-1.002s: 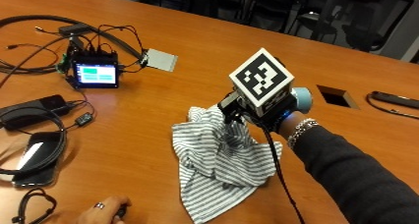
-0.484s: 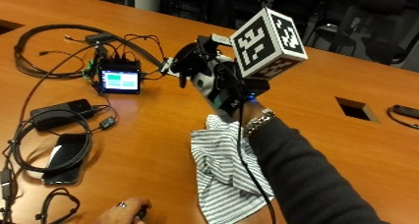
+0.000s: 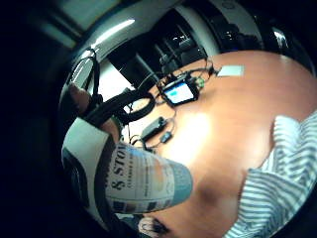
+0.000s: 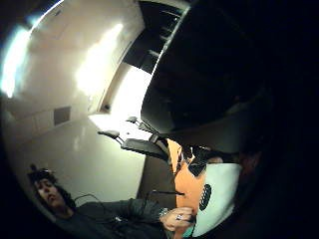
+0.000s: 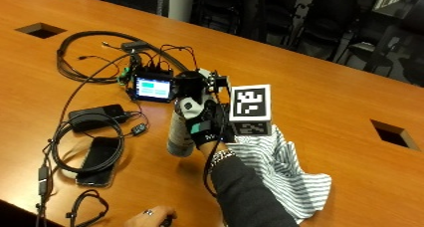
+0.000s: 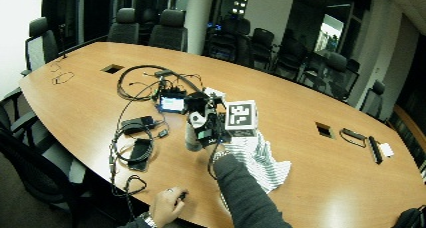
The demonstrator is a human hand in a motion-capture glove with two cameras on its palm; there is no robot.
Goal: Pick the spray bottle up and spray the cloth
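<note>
The gloved right hand (image 5: 202,122) is wrapping its fingers around the spray bottle (image 5: 179,135), gripping it near the top, with the bottle's base resting on or hanging just above the worktop (image 5: 344,97); contact cannot be told. The bottle is standing close to upright, long axis near vertical, just beside the striped cloth (image 5: 285,174), which is lying crumpled on the worktop on the person's right side. The little-finger palm view is showing the printed label (image 3: 143,181) close to the palm and the cloth off to one side. The nozzle is hidden behind the hand, so its heading cannot be told; judging by the grip, it is probably not yet aiming at the cloth. Risk from here: a spray fired before turning would be wetting the small screen device (image 5: 154,87), the cables (image 5: 86,72) and the phone (image 5: 98,160) lying near the bottle. A tilted bottle could also be starving the pickup tube.
</note>
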